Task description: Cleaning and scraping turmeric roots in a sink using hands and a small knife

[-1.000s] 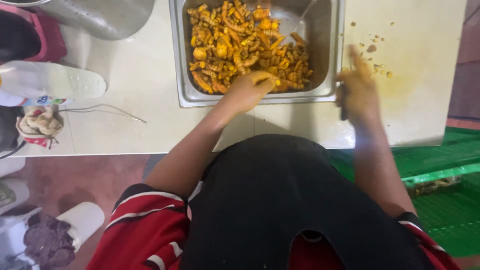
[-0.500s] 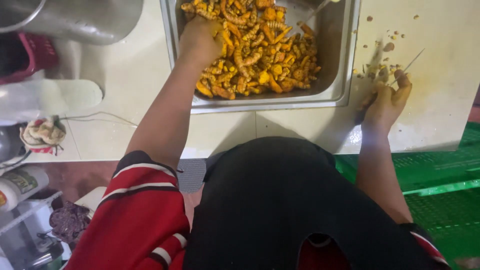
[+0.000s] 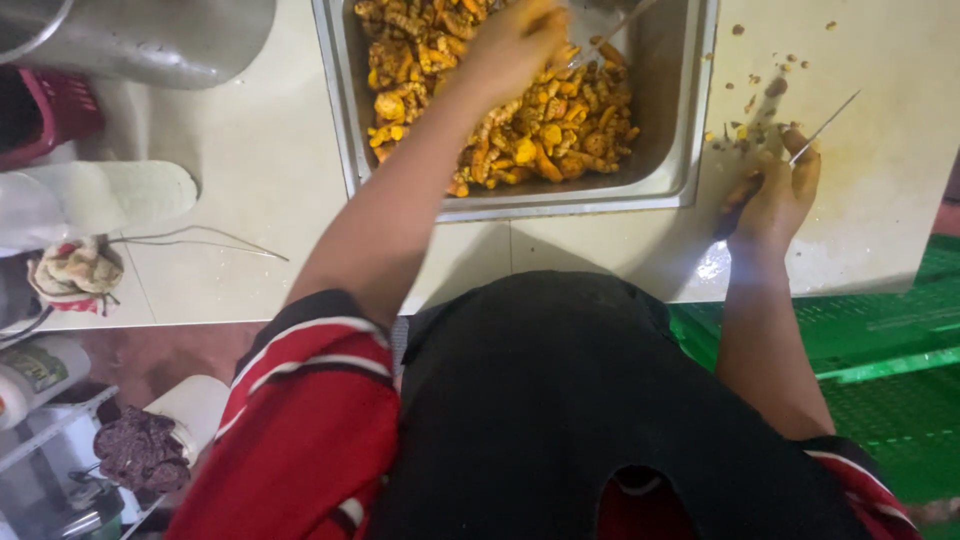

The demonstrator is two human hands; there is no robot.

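Orange pieces [image 3: 560, 130] under left hand [image 3: 515, 40] fingers

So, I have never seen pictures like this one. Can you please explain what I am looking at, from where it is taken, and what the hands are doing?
The picture comes from a camera worn on a person's head, looking down, so you see their own arms and dark apron. The left hand reaches into a steel tray full of yellow-orange food pieces; whether it grips any is unclear. The right hand holds a knife over a pale cutting board with small scraps on it. All this sits on a light tiled counter. A big metal pot stands at the upper left.
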